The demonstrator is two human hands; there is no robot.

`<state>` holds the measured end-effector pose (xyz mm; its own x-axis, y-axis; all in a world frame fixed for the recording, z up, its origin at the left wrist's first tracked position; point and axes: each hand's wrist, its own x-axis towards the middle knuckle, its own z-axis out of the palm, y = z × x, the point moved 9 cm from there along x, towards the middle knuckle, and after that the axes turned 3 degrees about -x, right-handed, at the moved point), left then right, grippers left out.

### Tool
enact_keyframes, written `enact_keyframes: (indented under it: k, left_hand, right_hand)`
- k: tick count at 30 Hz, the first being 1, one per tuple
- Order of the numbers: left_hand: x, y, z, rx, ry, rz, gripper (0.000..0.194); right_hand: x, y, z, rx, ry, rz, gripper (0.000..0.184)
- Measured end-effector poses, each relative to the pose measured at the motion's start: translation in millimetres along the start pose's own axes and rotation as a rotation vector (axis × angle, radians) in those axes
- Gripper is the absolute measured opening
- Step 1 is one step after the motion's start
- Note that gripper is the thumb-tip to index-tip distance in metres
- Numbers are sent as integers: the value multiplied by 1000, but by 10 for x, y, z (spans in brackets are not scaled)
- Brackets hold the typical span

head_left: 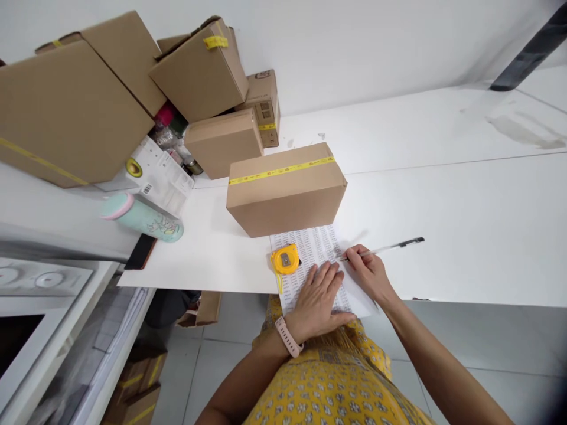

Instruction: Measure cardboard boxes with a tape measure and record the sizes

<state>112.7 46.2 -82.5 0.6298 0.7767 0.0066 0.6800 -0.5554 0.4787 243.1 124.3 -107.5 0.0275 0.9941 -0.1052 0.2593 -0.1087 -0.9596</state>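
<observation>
My right hand point(368, 270) is closed around a pen point(390, 247), whose tip meets a printed sheet of paper point(305, 251) covered in columns of small text. Flat on the same paper lies my left hand point(319, 298), fingers stretched out, a pink band on its wrist. A yellow tape measure point(286, 260) rests on the sheet's left part, with its strap hanging toward the table edge. Right behind the paper stands a closed cardboard box point(287, 203) with yellow printed tape along its top; it seems to cover the sheet's far edge.
Several more cardboard boxes point(199, 77) are stacked at the back left. A mint bottle point(146, 218) stands near a white carton point(166, 177) on the left. The white table's front edge point(443, 300) runs just before me. A microwave-like appliance point(39, 295) sits at lower left.
</observation>
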Motion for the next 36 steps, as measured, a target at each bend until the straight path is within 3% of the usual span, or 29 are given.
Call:
enact_keyframes:
  k: [5,11,24,36]
  left_hand:
    - [7,-36,52,4,21,-14,85]
    - [12,-47,50,2,37,-12,81]
    - [11,-39,24,-31,65,-20,73]
    - [10,-41,19,-42,57,-23,71]
  right_hand:
    - [-4,42,13,112,16,-42,37]
    - [-59,-26,-95,-28,144,-80,35]
    - [-75,-98,-22,-104,55,-117,34]
    - [-72,-120,-4,-122,52,-135,38]
